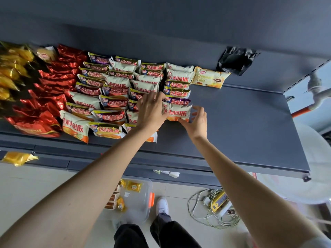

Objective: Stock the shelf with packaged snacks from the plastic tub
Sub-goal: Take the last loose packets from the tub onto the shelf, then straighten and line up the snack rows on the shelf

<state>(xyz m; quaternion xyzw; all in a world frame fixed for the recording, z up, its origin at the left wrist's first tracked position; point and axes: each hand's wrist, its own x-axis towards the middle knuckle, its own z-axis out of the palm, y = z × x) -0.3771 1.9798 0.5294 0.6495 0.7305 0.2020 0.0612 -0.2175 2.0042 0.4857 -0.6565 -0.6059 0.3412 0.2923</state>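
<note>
A dark grey shelf (241,122) carries several rows of white and orange snack packs (114,90). My left hand (152,110) lies spread over the packs beside the rightmost row. Its thumb presses the left edge of the front pack (179,112) of that row. My right hand (197,120) hovers at that pack's right edge, fingers spread, thumb under its lower corner. On the floor below stands the clear plastic tub (141,208) with orange latches. It holds a few yellow packs (134,186) and small brown boxes (112,200).
Red foil packs (53,90) and yellow foil packs (12,72) fill the shelf's left part. A croissant pack (209,77) and a black bag (236,59) lie at the back right. A cable tangle with a power strip (216,204) lies on the floor, next to my white shoe (162,205).
</note>
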